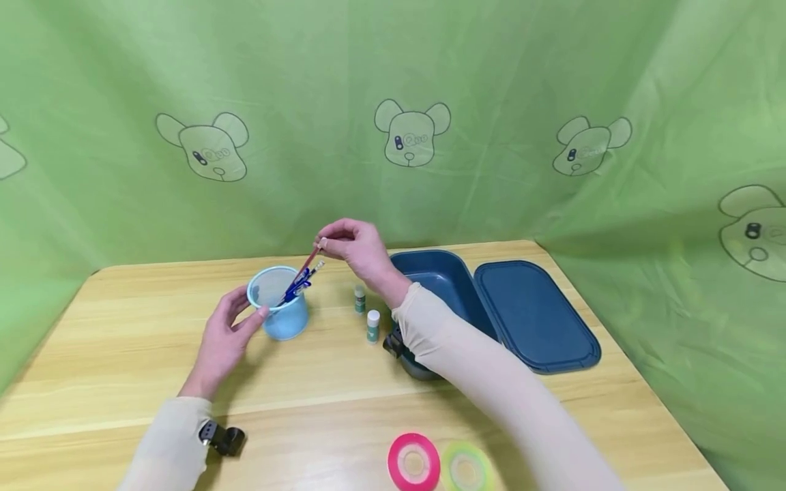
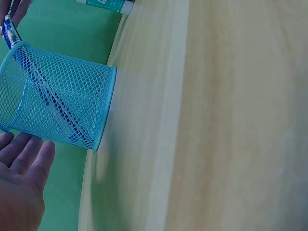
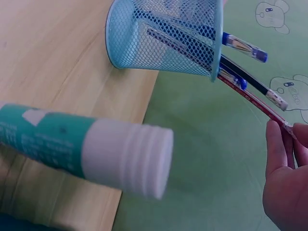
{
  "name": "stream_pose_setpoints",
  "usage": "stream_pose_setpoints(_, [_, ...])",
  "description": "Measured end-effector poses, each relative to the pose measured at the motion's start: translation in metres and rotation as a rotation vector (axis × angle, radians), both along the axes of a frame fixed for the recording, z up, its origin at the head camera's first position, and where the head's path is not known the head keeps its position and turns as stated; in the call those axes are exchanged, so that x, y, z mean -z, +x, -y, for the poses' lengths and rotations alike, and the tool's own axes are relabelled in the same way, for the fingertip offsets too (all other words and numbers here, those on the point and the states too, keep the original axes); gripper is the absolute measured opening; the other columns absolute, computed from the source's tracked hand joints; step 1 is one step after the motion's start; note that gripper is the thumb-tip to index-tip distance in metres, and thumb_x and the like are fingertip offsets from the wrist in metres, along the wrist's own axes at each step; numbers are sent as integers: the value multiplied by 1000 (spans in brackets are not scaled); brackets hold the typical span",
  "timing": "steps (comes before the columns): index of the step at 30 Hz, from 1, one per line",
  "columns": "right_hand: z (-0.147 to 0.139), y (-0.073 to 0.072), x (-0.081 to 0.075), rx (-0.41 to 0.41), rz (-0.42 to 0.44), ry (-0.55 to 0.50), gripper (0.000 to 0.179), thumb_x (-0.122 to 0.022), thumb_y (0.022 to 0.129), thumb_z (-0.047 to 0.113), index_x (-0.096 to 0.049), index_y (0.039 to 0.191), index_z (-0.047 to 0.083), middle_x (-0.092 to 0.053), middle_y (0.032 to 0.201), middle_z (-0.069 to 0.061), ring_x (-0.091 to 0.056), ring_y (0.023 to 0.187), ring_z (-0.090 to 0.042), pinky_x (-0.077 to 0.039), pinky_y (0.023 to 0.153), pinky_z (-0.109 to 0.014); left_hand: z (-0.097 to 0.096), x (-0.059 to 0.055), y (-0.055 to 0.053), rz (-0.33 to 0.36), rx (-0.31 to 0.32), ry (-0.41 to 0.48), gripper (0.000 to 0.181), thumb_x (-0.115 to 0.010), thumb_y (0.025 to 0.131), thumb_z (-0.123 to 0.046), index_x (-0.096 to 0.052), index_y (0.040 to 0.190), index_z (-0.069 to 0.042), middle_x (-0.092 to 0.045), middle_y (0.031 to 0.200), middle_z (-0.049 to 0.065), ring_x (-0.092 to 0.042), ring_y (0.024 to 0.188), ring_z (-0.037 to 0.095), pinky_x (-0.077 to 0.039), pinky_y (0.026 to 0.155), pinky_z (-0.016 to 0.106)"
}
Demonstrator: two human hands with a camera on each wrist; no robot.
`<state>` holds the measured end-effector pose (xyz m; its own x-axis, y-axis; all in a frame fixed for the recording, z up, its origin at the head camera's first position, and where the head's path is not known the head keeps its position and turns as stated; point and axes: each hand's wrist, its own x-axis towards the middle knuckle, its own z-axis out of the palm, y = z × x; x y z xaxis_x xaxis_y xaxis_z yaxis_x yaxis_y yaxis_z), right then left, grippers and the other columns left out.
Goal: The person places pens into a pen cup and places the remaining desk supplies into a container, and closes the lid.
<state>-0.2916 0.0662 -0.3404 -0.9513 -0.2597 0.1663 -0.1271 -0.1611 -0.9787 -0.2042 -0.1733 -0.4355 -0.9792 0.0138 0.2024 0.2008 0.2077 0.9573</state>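
Note:
A light-blue mesh pen holder (image 1: 286, 323) stands upright on the table, with blue-capped pens (image 3: 246, 46) and a dark pencil (image 3: 262, 89) leaning out of it. My left hand (image 1: 224, 339) touches its left side near the rim. In the left wrist view, the fingers (image 2: 41, 166) lie fairly straight against the mesh. Above the rim, my right hand (image 1: 362, 254) pinches the upper end of a red pencil (image 3: 255, 102) between thumb and fingertips. The lower part of that pencil is inside the holder, seen through the mesh in the right wrist view.
Two glue sticks (image 1: 372, 327) stand right of the holder. A dark blue box (image 1: 439, 262) lies beneath the right forearm, its lid (image 1: 537, 314) flat beside it. A pink tape roll (image 1: 396, 462) and a yellow-green one (image 1: 451, 470) lie at the front. Green cloth (image 1: 491, 198) hangs behind.

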Motion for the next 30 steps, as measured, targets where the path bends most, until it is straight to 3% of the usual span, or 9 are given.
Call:
stream_pose_setpoints(5, [3, 0, 3, -17, 41, 7, 18, -63, 87, -15, -63, 104, -11, -67, 96, -19, -67, 86, -24, -57, 86, -34, 1, 0, 0, -16, 2, 1, 63, -65, 97, -17, -33, 146, 6, -41, 146, 25, -38, 135, 36, -43, 96, 14])
stream_pose_setpoints(10, [1, 1, 6, -32, 18, 101, 17, -65, 88, -10, -66, 105, -7, -69, 100, -17, -67, 92, -26, -57, 86, -32, 3, 1, 0, -11, 3, -20, 64, -65, 97, -22, -32, 146, 6, -40, 146, 24, -38, 135, 36, -42, 96, 12])
stream_pose_setpoints(16, [2, 3, 7, -42, 4, 197, 16, -64, 90, -8, -67, 106, -7, -69, 101, -17, -66, 90, -23, -57, 84, -30, 1, 1, 2, 10, 9, 20, 62, -64, 97, -18, -33, 145, 7, -40, 146, 25, -38, 135, 36, -43, 96, 13])
stream_pose_setpoints(22, [3, 5, 7, -44, 18, 186, 16, -64, 90, -8, -67, 106, -7, -69, 102, -18, -66, 88, -22, -57, 84, -30, 1, 2, 2, 11, 12, 64, 58, -63, 97, -12, -35, 144, 8, -39, 145, 27, -38, 134, 38, -44, 93, 12])
stream_pose_setpoints(30, [0, 5, 8, -47, 5, 172, 17, -65, 90, -7, -67, 107, -7, -69, 101, -16, -65, 89, -22, -57, 85, -32, 1, 1, 3, 28, 12, 53, 59, -63, 98, -14, -34, 145, 7, -38, 146, 27, -41, 131, 39, -45, 93, 13])
